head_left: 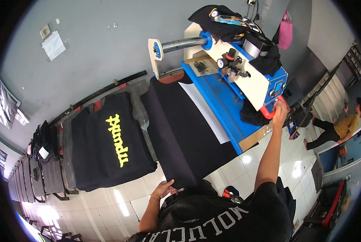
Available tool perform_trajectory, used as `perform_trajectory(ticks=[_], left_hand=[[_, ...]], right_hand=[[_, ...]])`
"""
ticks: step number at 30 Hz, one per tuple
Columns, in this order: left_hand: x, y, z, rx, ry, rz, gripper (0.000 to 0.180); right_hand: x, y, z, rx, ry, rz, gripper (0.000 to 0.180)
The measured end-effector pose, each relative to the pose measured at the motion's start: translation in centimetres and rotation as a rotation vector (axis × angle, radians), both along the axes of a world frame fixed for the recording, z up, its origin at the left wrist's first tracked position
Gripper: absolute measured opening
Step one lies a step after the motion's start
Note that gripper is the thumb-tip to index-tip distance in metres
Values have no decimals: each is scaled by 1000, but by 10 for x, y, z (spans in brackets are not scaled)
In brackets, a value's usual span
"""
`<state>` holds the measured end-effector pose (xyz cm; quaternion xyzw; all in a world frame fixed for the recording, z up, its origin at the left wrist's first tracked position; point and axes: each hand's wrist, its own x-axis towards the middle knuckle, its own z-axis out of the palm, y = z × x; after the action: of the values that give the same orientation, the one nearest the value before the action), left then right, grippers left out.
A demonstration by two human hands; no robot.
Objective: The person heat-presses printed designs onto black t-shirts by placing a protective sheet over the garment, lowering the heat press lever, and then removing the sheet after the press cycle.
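Note:
My right hand [280, 111] is wrapped round the red handle [267, 112] of a blue and cream heat press [253, 82]. My left hand [164, 189] pinches the near hem of a black T-shirt [184, 149], close to my body. The shirt lies flat on a platen, its right part running under or beside the blue press plate [212, 109]; which of these I cannot tell. A white sheet [208, 115] lies on the shirt along the plate's edge. To the left, another black T-shirt [96, 149] with bright yellow lettering [118, 141] is spread on its own platen.
A row of platens [50, 177] runs off to the left, with dark cloth [43, 139] piled on one. More black garments [229, 24] lie on top of the press. A steel cylinder arm [184, 43] juts leftward. Far right, a person in a yellow shirt [347, 127] stands on the tiled floor.

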<state>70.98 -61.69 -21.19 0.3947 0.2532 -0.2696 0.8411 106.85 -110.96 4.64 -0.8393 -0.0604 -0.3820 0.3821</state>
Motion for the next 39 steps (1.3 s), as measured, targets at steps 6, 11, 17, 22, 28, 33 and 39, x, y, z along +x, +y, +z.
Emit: perform_trajectory(ticks=[6, 11, 17, 22, 28, 33, 39], left_hand=[[-9, 6, 27, 86, -9, 50, 39], [-15, 13, 36, 199, -22, 95, 38], [-21, 13, 73, 479, 2, 91, 27], [-20, 19, 87, 576, -112, 98, 23], [-13, 18, 142, 643, -138, 99, 21], [12, 7, 184, 620, -261, 159, 20], [23, 2, 208, 585, -375, 195, 20]], right_hand=[[37, -39, 1, -592, 62, -183, 35], [67, -68, -6, -827, 242, -371, 30], [79, -78, 5, -756, 317, -587, 44], [93, -102, -3, -730, 208, -557, 43], [26, -6, -19, -329, 7, -234, 36], [-40, -29, -158, 46, 901, 165, 68], [-55, -99, -176, 616, 1414, 455, 30]])
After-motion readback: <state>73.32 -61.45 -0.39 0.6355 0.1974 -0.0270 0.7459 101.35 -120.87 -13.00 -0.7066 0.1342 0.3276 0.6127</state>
